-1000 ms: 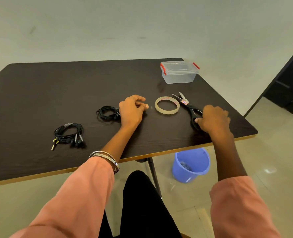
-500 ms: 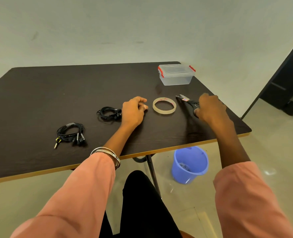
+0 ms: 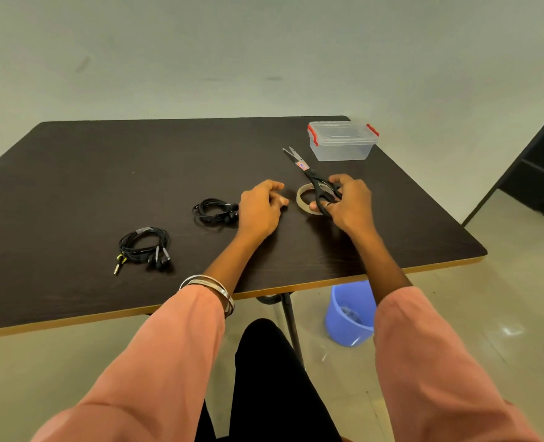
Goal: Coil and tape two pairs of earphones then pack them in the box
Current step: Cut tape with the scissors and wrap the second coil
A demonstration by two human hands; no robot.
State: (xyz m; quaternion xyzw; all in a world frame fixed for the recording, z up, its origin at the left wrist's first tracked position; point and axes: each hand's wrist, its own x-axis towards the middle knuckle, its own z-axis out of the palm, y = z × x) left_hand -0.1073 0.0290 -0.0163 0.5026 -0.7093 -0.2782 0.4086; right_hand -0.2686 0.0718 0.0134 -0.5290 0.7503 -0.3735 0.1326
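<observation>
Nearest, one coiled pair of earphones (image 3: 144, 247) lies on the desk (image 3: 72, 193), seemingly taped and set aside. Farther in, the left hand (image 3: 259, 208) rests with fingers loosely curled just beside the second pair (image 3: 214, 211); whether it pinches anything I cannot tell. The right hand (image 3: 348, 204) grips the scissors (image 3: 309, 175) by the handles above the tape roll (image 3: 305, 199), probably ready to cut a strip. At the far corner, the clear box (image 3: 342, 141) stands lidded and looks empty.

Perhaps a plain office room: bare wall (image 3: 264, 43), dark table (image 3: 104, 161), tiled floor (image 3: 487, 314).
</observation>
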